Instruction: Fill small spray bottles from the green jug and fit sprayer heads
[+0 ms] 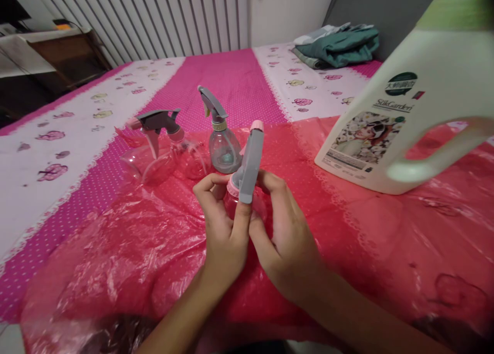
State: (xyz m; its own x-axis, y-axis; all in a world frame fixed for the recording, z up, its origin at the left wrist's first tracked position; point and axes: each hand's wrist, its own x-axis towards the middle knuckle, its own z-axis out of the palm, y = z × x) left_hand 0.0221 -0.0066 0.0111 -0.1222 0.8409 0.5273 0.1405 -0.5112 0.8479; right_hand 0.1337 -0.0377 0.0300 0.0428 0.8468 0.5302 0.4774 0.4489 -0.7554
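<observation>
Between my two hands is a small clear spray bottle [250, 163] with a grey trigger head, a pink nozzle and a pink collar. My left hand [226, 220] wraps its left side, thumb up near the collar. My right hand [283, 230] curls round the other side. Most of the bottle's body is hidden by my fingers. Just beyond stands a grey-tinted spray bottle [226, 151] with a yellowish collar, a little liquid visible low inside. To its left are clear spray bottles with pink parts, one with a dark grey head [158, 120]; they overlap.
A large white SilkGarden detergent jug [370, 102] with a green cap stands at the right. Red plastic sheeting [154, 261] covers the near part of the pink-and-white bedspread [227, 81]. Folded green cloth [339, 45] lies at the back right, and a radiator [154, 17] stands behind.
</observation>
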